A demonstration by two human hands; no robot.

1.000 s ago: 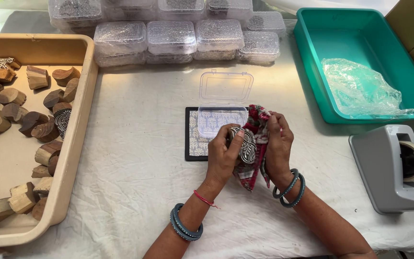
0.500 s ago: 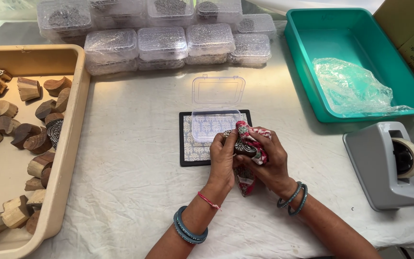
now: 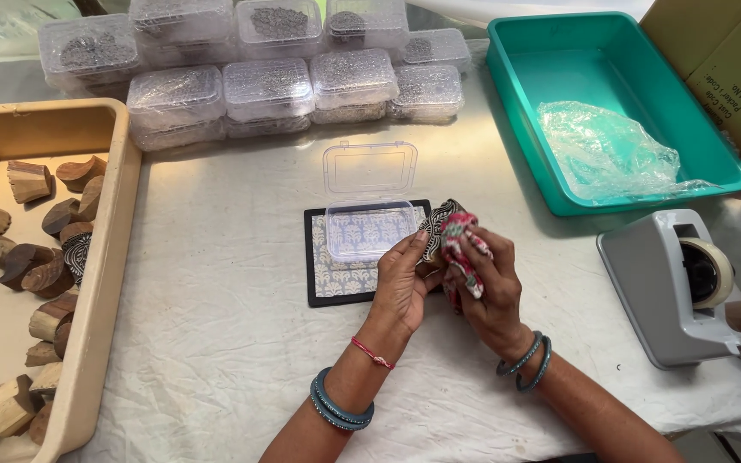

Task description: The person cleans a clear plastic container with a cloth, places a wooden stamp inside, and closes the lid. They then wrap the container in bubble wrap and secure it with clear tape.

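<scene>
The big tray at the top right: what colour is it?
Teal green tray, seen in the head view.

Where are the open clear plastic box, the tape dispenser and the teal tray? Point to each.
open clear plastic box [image 3: 369, 230]: head view, on its see-through base.
tape dispenser [image 3: 655, 287]: head view, on its grey body.
teal tray [image 3: 508, 73]: head view, on its left wall.

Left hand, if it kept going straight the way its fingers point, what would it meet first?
Probably the open clear plastic box on the patterned mat, just beyond the left hand; depth is uncertain.
</scene>
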